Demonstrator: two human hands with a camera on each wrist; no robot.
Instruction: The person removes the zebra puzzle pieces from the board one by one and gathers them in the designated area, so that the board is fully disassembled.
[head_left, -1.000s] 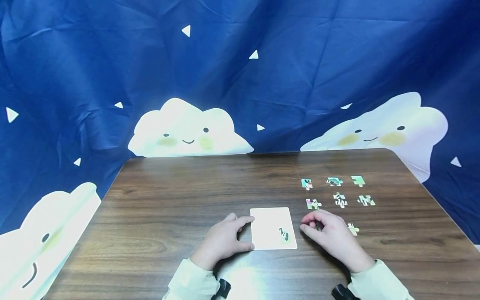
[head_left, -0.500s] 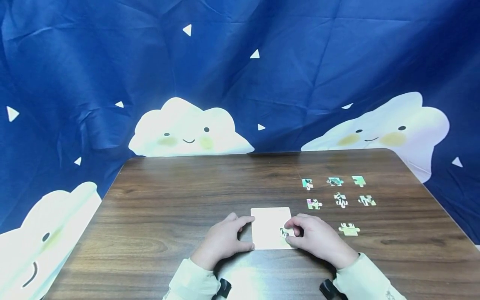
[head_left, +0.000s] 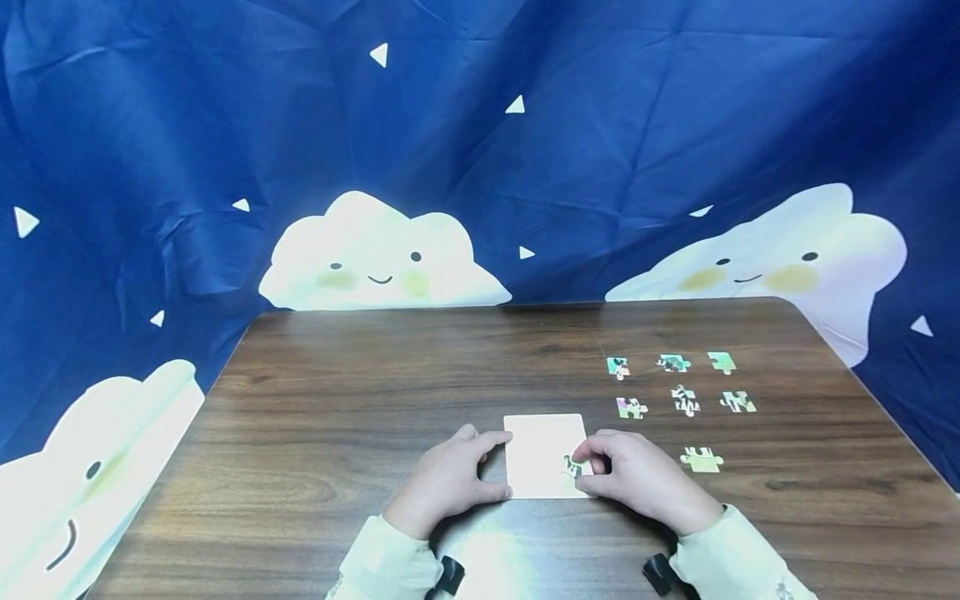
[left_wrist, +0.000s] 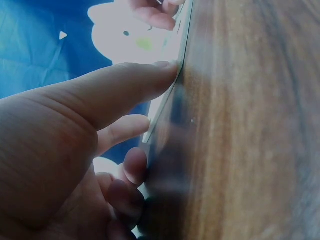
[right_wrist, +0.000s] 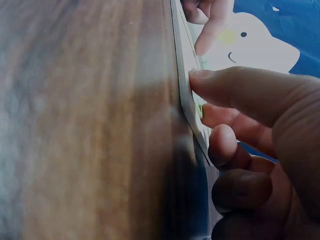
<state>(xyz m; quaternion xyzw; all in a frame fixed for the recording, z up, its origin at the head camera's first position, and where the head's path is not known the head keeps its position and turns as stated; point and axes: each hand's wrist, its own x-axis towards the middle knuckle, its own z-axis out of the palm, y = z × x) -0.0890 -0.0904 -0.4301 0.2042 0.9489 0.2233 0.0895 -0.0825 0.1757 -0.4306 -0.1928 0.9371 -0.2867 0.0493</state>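
A white square puzzle board [head_left: 536, 454] lies on the table in the head view. My left hand [head_left: 442, 479] has thumb and index finger spread along its left edge, both tips touching it; the left wrist view shows this thumb [left_wrist: 135, 87] fairly straight. My right hand [head_left: 637, 475] pinches at the board's lower right, where a puzzle piece [head_left: 572, 465] with dark and pale print shows beside the fingertips. Part of that piece is hidden. In the right wrist view a sliver of green lies between thumb [right_wrist: 235, 90] and index finger [right_wrist: 232, 120].
Several loose puzzle pieces lie to the right: two rows at the back, including a green piece [head_left: 722, 362], and one pale green piece [head_left: 702, 459] nearer my right hand. The brown wooden table [head_left: 360, 383] ends before a blue cloth [head_left: 420, 125].
My right hand has moved left from beside the board onto its lower right part, then barely shifted. The pale green loose piece is now uncovered. My left hand stays at the board's left edge.
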